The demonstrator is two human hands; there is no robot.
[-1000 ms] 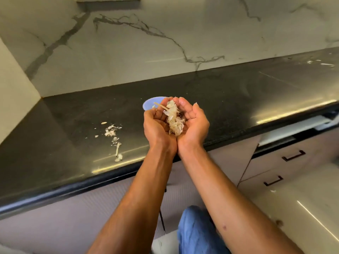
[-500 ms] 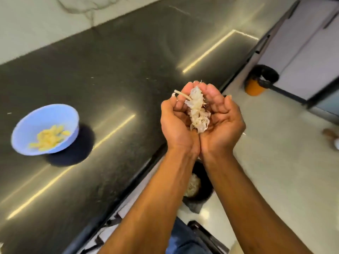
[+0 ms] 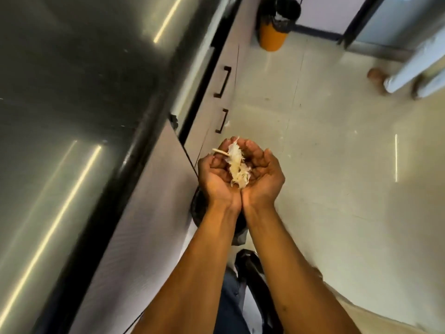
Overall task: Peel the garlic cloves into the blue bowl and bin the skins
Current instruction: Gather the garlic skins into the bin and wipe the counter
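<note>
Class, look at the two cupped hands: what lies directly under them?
A dark bin stands on the floor below the left hand and right hand, which cup garlic skins. Hands and forearms cover most of it; its contents are hidden.

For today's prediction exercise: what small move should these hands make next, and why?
Probably part the cupped left hand and right hand to drop the garlic skins, since they sit over the dark bin beside the cabinet.
</note>
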